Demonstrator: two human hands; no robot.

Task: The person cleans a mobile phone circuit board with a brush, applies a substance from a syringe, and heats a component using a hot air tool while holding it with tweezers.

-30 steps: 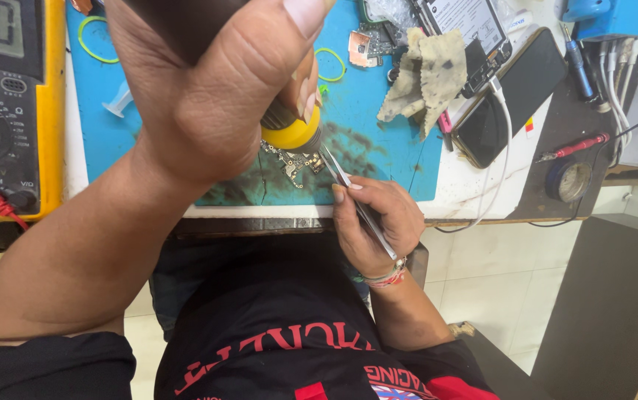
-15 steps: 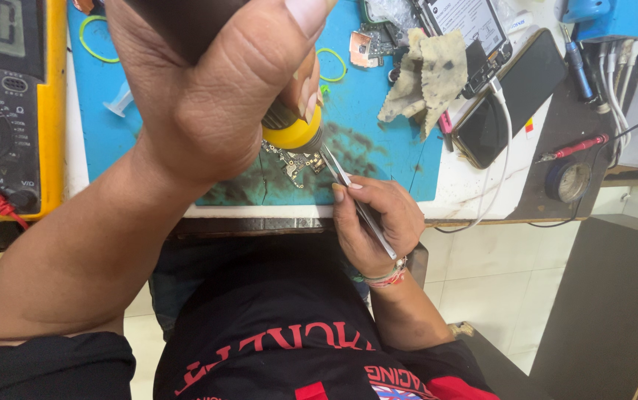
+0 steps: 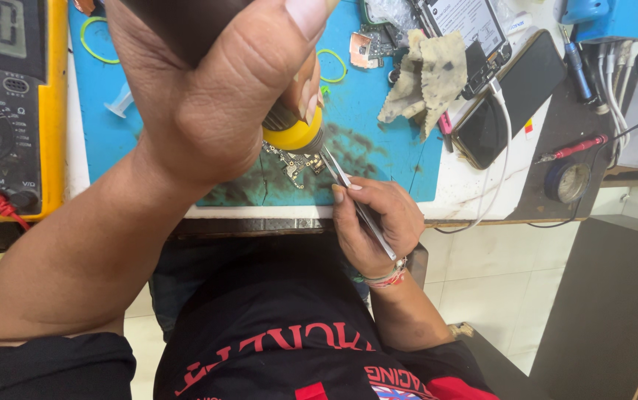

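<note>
Small green circuit board lies on the blue mat, at its near edge. Left hand grips a yellow-collared heat tool over it. Right hand pinches metal tweezers beside it. Heating looks underway; next needs a gentle, steady pick.

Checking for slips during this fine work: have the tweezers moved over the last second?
No. The tweezers keep their tips at the same spot beside the small circuit board on the blue mat, with the right hand unmoved against the table edge.
</note>
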